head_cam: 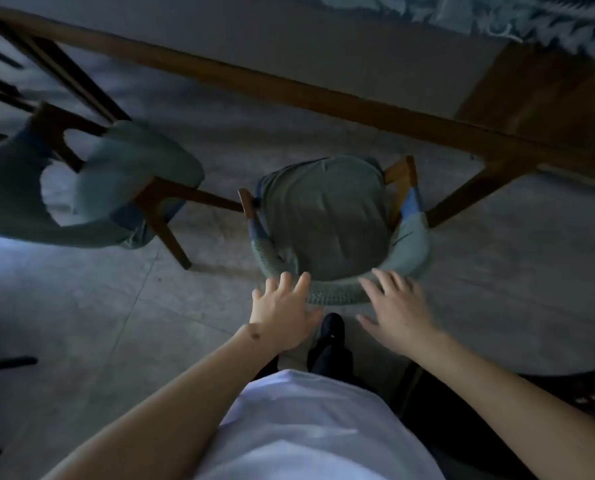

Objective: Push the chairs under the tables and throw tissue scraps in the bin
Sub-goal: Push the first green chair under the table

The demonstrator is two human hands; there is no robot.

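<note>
At the bottom of the frame is the person's white shirt, with dark trousers and a dark shoe below centre. Both forearms reach forward. The left hand (282,315) and the right hand (398,311) are spread with straight fingers, gripping nothing; their fingertips lie at the curved back rail of the chair (327,216), though whether they press it or hover just off it cannot be told.

The chair sits in the middle of the frame, its front close to the table (289,88) edge but the seat mostly out from under it. The rail is wrapped in a ribbed, knitted grey-green cover, soft and probably grippy. The seat is a rounded fabric cushion, faintly creased. Wooden legs and arm posts show at its sides, so the frame should be stiff and moderately light. On the smooth grey floor (98,306) it will likely slide with an even push from both palms on the rail, either side of centre, to keep it straight.

At left a second chair (116,181), similar in fabric and wood, stands angled and blurred. The table's long brown wooden edge crosses the upper frame diagonally, one splayed leg at right.

No tissue scraps or bin show.
</note>
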